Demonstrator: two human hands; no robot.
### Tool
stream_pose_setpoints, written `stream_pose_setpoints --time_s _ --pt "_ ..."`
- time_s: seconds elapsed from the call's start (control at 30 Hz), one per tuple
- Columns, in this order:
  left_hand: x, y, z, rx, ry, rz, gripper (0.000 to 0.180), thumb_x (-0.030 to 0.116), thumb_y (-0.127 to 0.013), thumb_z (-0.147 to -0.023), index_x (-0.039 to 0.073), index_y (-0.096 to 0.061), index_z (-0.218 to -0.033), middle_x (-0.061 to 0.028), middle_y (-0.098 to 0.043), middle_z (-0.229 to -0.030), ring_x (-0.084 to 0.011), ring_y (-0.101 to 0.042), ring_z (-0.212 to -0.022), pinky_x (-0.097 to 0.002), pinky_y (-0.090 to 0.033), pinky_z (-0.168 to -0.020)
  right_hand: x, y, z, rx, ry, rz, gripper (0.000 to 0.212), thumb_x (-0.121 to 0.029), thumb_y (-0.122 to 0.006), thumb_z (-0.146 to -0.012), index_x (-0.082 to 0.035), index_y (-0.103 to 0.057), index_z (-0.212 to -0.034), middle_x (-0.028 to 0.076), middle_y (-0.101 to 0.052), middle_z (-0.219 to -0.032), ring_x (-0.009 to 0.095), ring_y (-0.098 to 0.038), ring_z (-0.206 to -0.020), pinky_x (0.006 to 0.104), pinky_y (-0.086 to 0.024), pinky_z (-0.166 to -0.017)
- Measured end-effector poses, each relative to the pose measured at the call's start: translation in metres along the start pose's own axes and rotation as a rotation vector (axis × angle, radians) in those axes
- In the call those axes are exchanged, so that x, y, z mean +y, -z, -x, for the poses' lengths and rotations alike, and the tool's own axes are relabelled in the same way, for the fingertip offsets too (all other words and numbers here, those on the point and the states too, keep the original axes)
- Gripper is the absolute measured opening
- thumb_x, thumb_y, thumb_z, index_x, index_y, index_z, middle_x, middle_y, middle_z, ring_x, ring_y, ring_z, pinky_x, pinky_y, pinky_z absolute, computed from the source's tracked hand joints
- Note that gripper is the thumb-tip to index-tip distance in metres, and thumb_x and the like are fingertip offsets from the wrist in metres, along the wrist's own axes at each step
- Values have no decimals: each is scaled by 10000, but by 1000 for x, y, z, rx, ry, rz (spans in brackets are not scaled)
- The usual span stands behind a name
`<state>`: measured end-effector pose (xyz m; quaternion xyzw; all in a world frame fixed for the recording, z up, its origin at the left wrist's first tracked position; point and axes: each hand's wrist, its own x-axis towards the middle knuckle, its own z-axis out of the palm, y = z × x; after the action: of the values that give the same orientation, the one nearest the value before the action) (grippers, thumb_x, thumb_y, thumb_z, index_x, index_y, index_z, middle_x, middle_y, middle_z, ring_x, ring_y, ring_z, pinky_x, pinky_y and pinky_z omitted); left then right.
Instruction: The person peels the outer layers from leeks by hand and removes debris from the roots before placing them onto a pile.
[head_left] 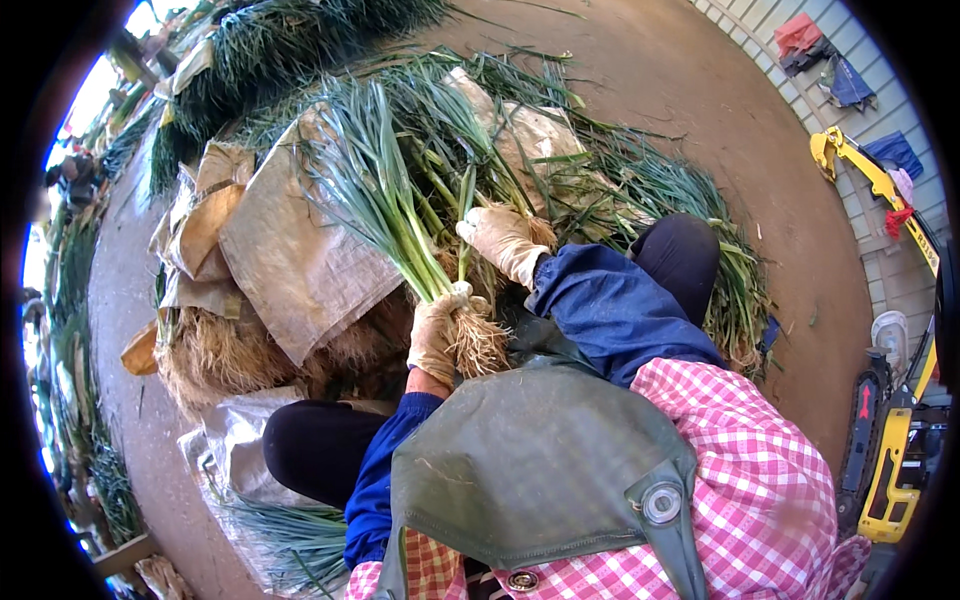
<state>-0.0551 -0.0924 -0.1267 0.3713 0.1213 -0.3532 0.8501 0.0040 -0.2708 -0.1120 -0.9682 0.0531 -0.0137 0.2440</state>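
Woven sacks [290, 260] cover a heap of rooted plants, probably keeping them shaded. On them lies loose green onion [560, 170] foliage. The bunch [400, 210] stands roots-down, leaves fanning away, gripped at its base by the gloved left hand [435, 335], fingers wrapped tight. The right hand [505, 240] pinches stalks beside it

Woven tan sack [290, 260] spread over a heap of rooty stalks, w/ folded sacks [205, 215] just beside it at left. Bare brown dirt floor [700, 90] beyond. Small yellow excavator [890, 440] at right edge, near a pale wall [780, 15] w/ red & blue cloths [825, 55] hung on it.
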Motion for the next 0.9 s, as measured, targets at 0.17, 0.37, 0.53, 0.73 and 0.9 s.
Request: stream_pose_setpoints --time_s 0.17,0.37,0.53,0.73,0.9 --pt "-2 1 -3 13 -21 19 174 25 -565 -822 -83 -565 -959 -184 -641 -821 -297 -663 -733 -393 -583 -616 -22 31 37 -164 -141 -1000 295 -337 -526 -922 -67 -641 -897 61 -676 -821 144 -639 -745 278 -511 -676" --pt "-4 5 -6 31 14 221 191 9 -556 -796 -72 -557 -969 -145 -616 -844 -260 -641 -707 -347 -563 -622 -24 29 92 -331 -174 -1477 217 -277 -532 -941 -76 -612 -922 -7 -631 -798 82 -570 -685 199 -447 -609" --pt "6 -3 9 -153 41 441 227 52 -525 -844 -47 -567 -1044 -162 -639 -988 -266 -630 -891 -379 -525 -836 -24 25 90 -314 -61 -1393 231 -216 -529 -944 -40 -617 -1065 4 -628 -923 85 -570 -851 225 -456 -780" --pt "20 -30 23 -228 39 515 238 107 -566 -839 -21 -561 -1040 -167 -628 -969 -291 -608 -918 -443 -505 -870 -36 62 101 -499 -372 -1928 194 -193 -471 -964 -38 -565 -1031 -8 -558 -726 86 -499 -587 202 -422 -558" --pt "30 -37 13 -302 -103 577 222 128 -585 -854 -5 -547 -1028 -140 -606 -952 -291 -607 -922 -468 -430 -1020 1 103 143 -488 28 -1969 223 -178 -574 -916 -17 -510 -1057 -17 -459 -661 72 -431 -521 246 -381 -455"
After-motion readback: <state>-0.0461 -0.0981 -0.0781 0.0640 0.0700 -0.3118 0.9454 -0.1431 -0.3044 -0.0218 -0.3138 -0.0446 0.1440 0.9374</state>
